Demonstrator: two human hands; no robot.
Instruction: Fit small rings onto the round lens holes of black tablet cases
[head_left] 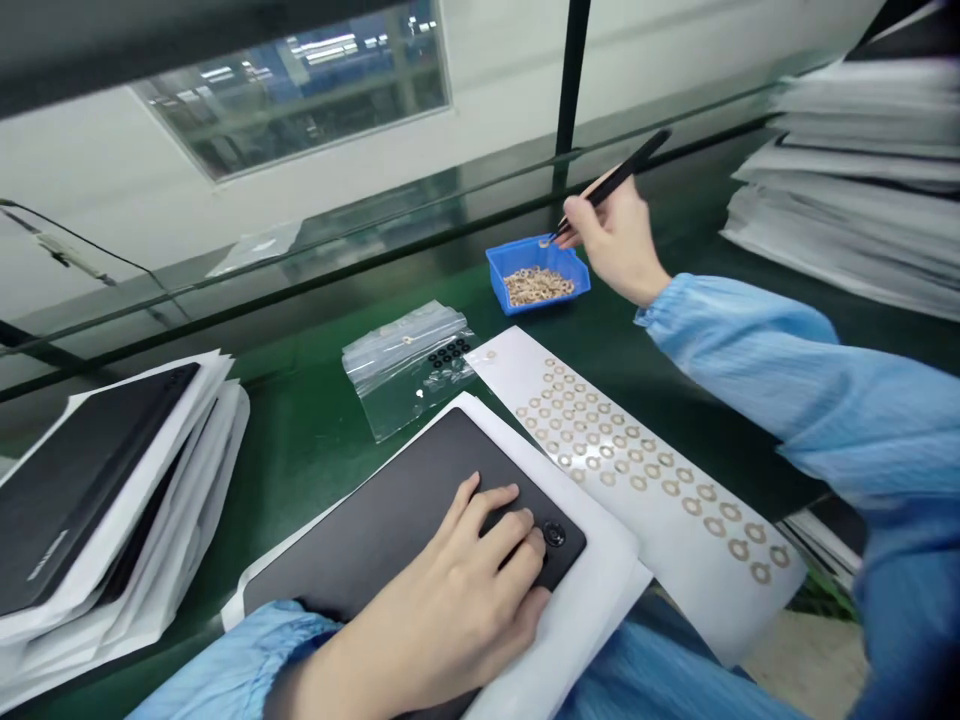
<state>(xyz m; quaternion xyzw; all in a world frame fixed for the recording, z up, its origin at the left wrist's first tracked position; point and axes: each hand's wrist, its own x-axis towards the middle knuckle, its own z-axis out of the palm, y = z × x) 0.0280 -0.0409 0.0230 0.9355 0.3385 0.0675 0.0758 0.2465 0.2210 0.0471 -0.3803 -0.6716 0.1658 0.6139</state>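
Observation:
My left hand (465, 590) rests palm down on a dark grey flat panel (375, 520), fingers spread near a small round black part (554, 533) at its corner. The panel lies on a white sheet (600, 590). My right hand (619, 240) pinches black tweezers (611, 185), whose tip reaches over the far rim of a small blue tray (536, 272) filled with several small tan rings. A long white backing sheet (660, 490) dotted with tan ring stickers lies between the panel and my right sleeve.
A clear zip bag (409, 365) with small black pieces lies on the green mat. A stack of dark panels wrapped in white sheets (97, 500) sits at left. Piled white and black sheets (855, 170) stand at the far right. A glass shelf edge (375, 250) runs behind.

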